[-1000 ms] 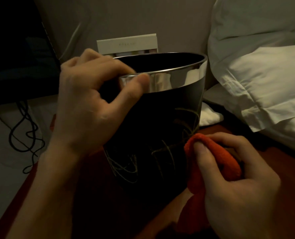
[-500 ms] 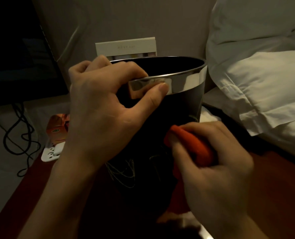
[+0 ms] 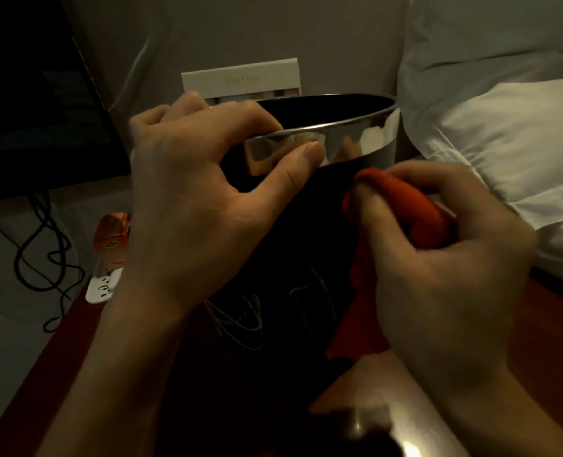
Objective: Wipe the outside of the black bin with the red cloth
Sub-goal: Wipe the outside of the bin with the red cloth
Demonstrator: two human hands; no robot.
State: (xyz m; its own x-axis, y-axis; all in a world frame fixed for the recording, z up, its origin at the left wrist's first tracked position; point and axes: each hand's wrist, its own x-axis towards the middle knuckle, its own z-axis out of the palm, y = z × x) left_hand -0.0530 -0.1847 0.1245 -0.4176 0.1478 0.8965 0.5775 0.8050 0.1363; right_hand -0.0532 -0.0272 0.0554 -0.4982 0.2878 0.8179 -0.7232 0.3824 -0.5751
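The black bin stands upright on a dark red surface, with a shiny metal band around its rim and pale scribble lines low on its side. My left hand grips the rim, thumb on the metal band and fingers over the edge. My right hand is closed on the red cloth, bunched and pressed against the bin's right side just under the metal band. A loose part of the cloth hangs down along the wall.
White pillows lie close to the bin on the right. A pale box stands behind it against the wall. A dark screen, black cables and an orange packet are at the left.
My right hand has carried the cloth up the bin's side, from low on the wall to just below the metal band. My left hand has kept its hold on the rim.
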